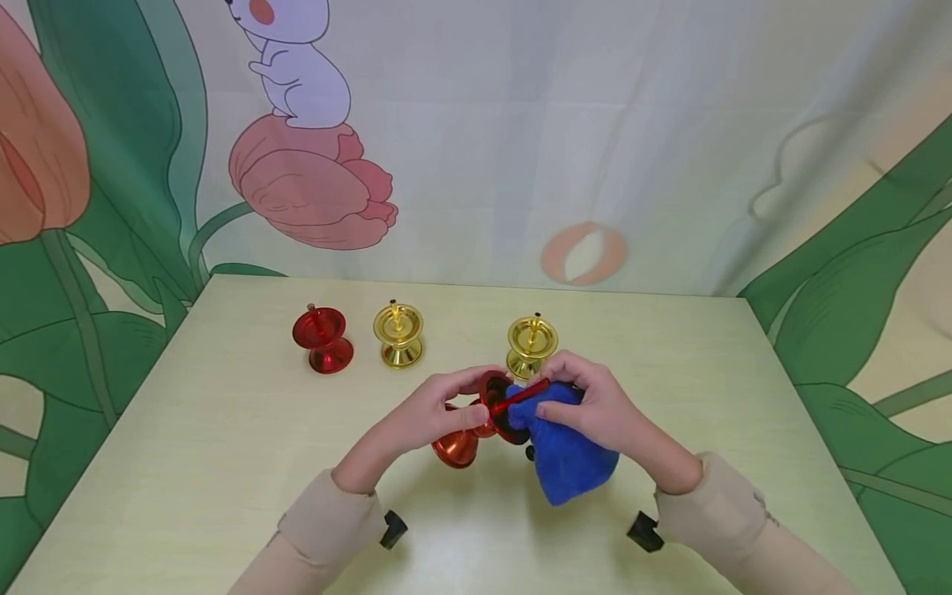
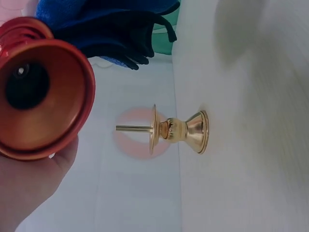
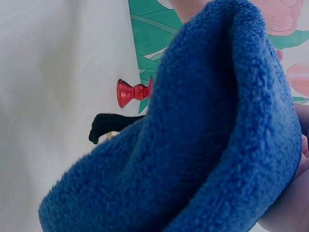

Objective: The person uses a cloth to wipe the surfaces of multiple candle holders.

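Observation:
My left hand (image 1: 442, 411) grips a shiny red candle holder (image 1: 457, 446), tipped on its side above the table, its dish and thin spike facing right. In the left wrist view the hollow base of this red candle holder (image 2: 53, 116) faces the camera. A blue fuzzy cloth (image 1: 573, 454) with a dark edge is bunched in my right hand (image 1: 595, 405), thumb and fingers pinching it. Part of the cloth lies against the dish beside the spike. Close up, the blue cloth (image 3: 193, 135) covers most of the right wrist view and hides the fingers.
On the table (image 1: 223, 463), a second red candle holder (image 1: 330, 355) stands at the back left, with a gold candle holder (image 1: 402, 354) beside it. Another gold candle holder (image 1: 523, 364) stands just behind my hands. A printed curtain (image 1: 476, 165) hangs along the back edge.

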Tool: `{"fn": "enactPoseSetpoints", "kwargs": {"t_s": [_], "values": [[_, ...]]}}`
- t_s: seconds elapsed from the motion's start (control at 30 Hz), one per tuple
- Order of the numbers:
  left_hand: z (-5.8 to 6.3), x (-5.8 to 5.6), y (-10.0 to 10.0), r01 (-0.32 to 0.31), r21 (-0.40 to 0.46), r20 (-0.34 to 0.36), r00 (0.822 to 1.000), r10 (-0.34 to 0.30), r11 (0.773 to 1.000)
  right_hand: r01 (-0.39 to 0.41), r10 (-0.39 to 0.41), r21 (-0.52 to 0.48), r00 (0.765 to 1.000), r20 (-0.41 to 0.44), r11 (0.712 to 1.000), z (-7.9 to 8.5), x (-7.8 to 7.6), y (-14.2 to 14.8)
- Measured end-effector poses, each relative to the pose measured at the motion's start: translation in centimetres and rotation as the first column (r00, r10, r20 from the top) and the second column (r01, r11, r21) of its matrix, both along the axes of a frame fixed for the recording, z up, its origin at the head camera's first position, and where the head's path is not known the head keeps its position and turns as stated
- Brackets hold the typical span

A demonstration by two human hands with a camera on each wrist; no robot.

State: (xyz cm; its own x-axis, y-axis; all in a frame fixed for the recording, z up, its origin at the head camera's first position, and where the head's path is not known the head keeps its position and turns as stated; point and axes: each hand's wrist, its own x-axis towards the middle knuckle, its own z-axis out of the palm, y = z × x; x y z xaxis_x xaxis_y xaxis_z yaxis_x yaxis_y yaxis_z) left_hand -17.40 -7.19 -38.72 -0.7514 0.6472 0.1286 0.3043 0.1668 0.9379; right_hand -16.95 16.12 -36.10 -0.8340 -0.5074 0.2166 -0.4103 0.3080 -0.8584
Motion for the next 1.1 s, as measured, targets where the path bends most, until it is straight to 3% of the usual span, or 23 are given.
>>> {"fn": "enactPoseSetpoints", "kwargs": {"t_s": [0.1,0.17,0.3,0.4,0.5,0.63,0.7,0.8,0.93,1.0,1.1], "values": [[0.0,-0.1,-0.3,0.052,-0.016,0.023,0.998,-0.051,0.999,-0.035,0.035,-0.005,0.999,-0.008,0.999,0.0,0.0,-0.1],[-0.2,-0.2,-0.3,0.046,-0.008,0.048,0.998,-0.046,0.999,-0.041,0.041,-0.007,0.999,-0.004,0.999,0.0,0.0,-0.1],[-0.4,-0.2,0.1,-0.078,0.014,0.031,0.996,0.078,0.997,-0.020,0.020,0.003,1.000,0.013,1.000,0.0,0.0,-0.1],[-0.4,0.0,0.4,-0.182,0.053,0.007,0.983,0.182,0.982,-0.005,0.005,0.006,1.000,0.019,1.000,-0.1,-0.1,0.0],[-0.2,0.3,0.5,-0.217,0.072,-0.010,0.976,0.219,0.973,0.016,-0.016,0.007,1.000,0.010,1.000,-0.3,-0.3,0.2],[0.2,0.7,0.5,-0.170,0.013,-0.097,0.981,0.171,0.985,0.047,-0.047,0.008,0.999,-0.002,0.999,-0.6,-0.4,0.3],[0.3,0.9,0.6,-0.163,-0.039,-0.165,0.974,0.154,0.986,0.048,-0.048,0.008,0.999,-0.007,0.999,-0.7,-0.4,0.2],[0.5,1.2,0.8,-0.216,-0.122,-0.253,0.950,0.180,0.969,0.045,-0.045,0.018,0.999,-0.013,0.999,-0.6,-0.4,0.1],[0.6,1.4,1.1,-0.286,-0.177,-0.312,0.924,0.221,0.942,0.044,-0.043,0.024,0.999,-0.014,0.999,-0.6,-0.3,-0.1],[0.6,1.3,1.1,-0.271,-0.169,-0.286,0.933,0.216,0.948,0.035,-0.034,0.029,0.999,-0.008,0.999,-0.6,-0.3,-0.1],[0.6,1.1,0.9,-0.218,-0.156,-0.192,0.963,0.187,0.964,0.015,-0.015,0.051,1.000,-0.005,0.999,-0.6,-0.3,-0.2]]}}
